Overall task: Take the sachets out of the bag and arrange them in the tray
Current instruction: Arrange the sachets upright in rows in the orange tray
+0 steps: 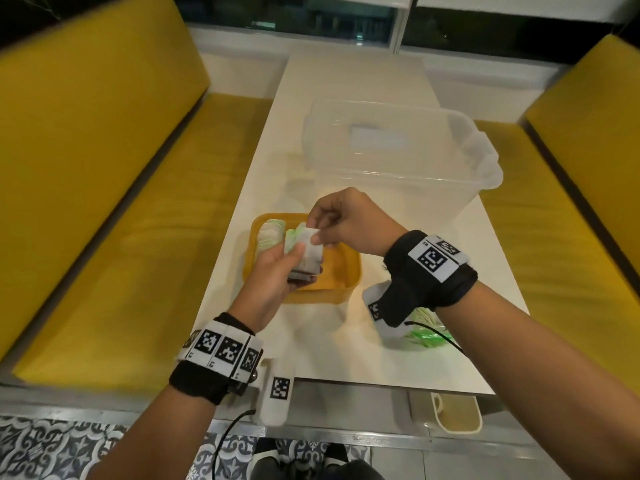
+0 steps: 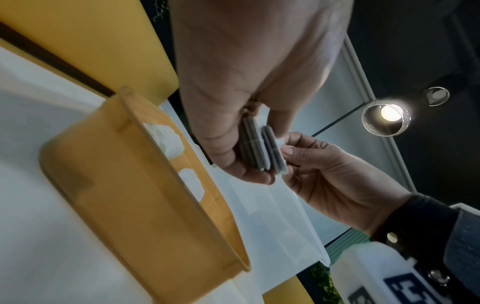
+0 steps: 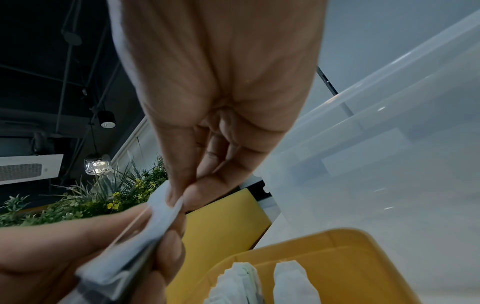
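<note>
My left hand grips a small stack of white sachets above the yellow tray. With thumb and forefinger, my right hand pinches the top corner of the front sachet. The left wrist view shows the stack of sachets edge-on between the left hand and right hand. The right wrist view shows the right hand pinching a sachet. Several sachets stand in the tray's far left part. The bag, clear with green print, lies on the table under my right wrist.
A large clear plastic storage box stands on the white table just behind the tray. Yellow bench seats run along both sides. The table's near edge is close to my wrists.
</note>
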`<state>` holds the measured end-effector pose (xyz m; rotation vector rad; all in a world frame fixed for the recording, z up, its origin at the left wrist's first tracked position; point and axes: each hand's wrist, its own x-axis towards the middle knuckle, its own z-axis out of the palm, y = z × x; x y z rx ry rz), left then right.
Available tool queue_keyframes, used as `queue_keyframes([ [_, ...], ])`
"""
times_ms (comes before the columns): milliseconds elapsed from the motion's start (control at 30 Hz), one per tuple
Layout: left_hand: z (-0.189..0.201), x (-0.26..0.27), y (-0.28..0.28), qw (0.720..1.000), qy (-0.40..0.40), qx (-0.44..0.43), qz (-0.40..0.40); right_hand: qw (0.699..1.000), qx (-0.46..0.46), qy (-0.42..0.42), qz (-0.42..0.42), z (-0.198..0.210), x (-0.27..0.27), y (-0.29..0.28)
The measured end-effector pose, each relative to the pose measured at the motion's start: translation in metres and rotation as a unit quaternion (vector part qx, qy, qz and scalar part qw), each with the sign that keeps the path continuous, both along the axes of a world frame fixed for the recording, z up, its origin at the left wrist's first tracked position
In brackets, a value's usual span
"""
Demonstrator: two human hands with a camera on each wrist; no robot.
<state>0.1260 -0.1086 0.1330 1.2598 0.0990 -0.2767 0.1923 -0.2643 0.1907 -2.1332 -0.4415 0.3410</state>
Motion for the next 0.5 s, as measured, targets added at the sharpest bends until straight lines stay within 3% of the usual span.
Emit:
queue_keyframes([
  [100,0.000,0.003,0.009,0.998,0.031,-0.045,0.035,1.000,-0.008,-0.003,0.002,0.002,0.004,0.006],
  [300,-0.007,0.010,0.027,0.998,0.010,0.016,0.066,0.999,-0.050,-0.003,-0.008,0.004,0.014,0.013],
  [400,-0.010,0.012,0.038,0.994,-0.003,0.029,0.104,0.988,-0.150,-0.036,-0.009,-0.002,0.024,0.015],
  [500,-0.008,0.010,0.047,0.991,-0.004,0.044,0.124,0.968,-0.250,-0.013,-0.003,-0.015,0.036,0.022],
])
